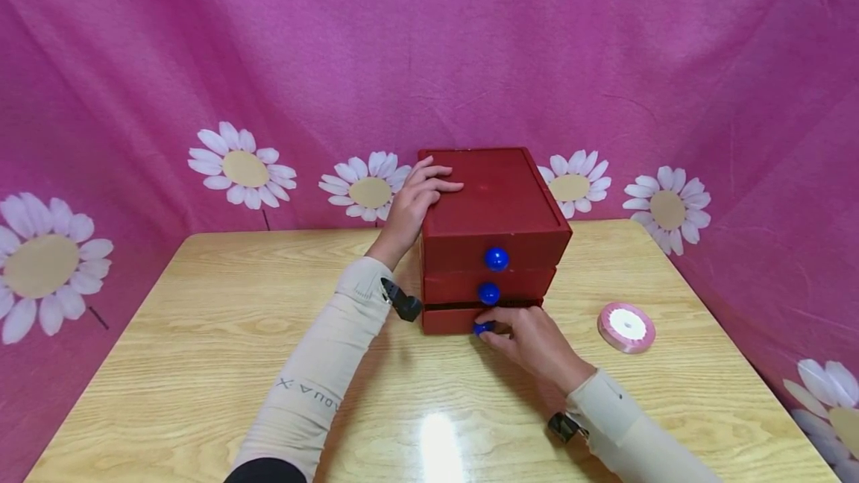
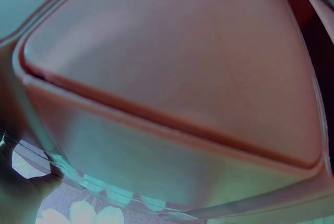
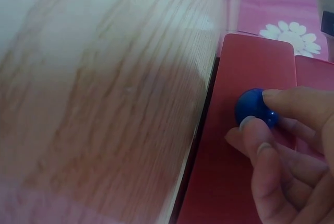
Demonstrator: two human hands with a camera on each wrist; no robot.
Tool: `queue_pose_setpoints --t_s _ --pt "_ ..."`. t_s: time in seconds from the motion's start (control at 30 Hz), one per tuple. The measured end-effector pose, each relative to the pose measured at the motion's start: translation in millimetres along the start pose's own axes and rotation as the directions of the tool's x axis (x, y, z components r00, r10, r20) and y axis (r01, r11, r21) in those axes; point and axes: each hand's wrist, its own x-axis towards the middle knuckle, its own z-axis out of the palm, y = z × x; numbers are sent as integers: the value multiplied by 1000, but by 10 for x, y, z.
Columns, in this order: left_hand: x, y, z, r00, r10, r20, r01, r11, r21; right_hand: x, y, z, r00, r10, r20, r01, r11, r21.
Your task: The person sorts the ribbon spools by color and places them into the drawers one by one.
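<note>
A red cabinet (image 1: 493,196) with three stacked drawers stands at the back middle of the table. Blue round knobs mark its top drawer (image 1: 456,254) and middle drawer (image 1: 452,287). Dark space shows above the front of the bottom drawer (image 1: 446,321), which sticks out slightly. My right hand (image 1: 530,338) pinches that drawer's blue knob (image 3: 251,106) between thumb and fingers. At the cabinet's upper left edge, my left hand (image 1: 419,200) rests with its fingers extended over the top. The left wrist view shows a red cabinet panel (image 2: 172,62) up close.
To the right of the cabinet, a roll of pink ribbon (image 1: 627,327) lies flat on the wooden table (image 1: 221,334). Behind the table hangs a pink cloth (image 1: 376,43) printed with white daisies.
</note>
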Motion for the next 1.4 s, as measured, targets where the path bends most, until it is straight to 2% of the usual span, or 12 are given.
queue_pose_setpoints --t_s 0.6,1.13,1.4 --pt "3 -17 -7 1000 -15 -2 14 1000 -14 -88 -54 0 1000 -9 -11 9 999 -43" --pt "-8 -41 2 999 -30 9 31 1000 -6 -193 -86 47 999 30 -29 -30 999 -25" --pt "7 -12 -15 1000 -3 14 4 1000 -16 -217 -129 60 996 81 -37 -81 997 -5"
